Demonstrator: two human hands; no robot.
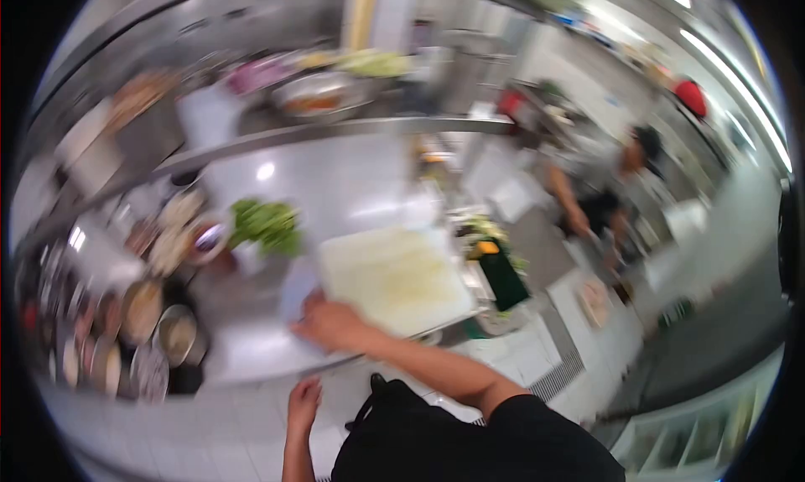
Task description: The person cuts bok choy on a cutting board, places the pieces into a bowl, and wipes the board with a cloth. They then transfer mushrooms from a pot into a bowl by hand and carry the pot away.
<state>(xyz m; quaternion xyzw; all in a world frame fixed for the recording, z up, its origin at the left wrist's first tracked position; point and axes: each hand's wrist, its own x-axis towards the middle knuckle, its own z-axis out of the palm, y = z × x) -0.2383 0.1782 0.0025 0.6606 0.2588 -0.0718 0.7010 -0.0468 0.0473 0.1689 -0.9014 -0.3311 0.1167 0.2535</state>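
Steel counter (251,339), right hand (329,323) on cutting board (394,276)

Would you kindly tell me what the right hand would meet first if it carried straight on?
The right hand points up-left across the steel counter; probably the leafy greens first, though blur leaves depth unclear.

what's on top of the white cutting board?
The white cutting board looks bare apart from faint yellowish stains. The right hand rests at its near-left corner, covering that bit. Motion blur hides any small scraps.
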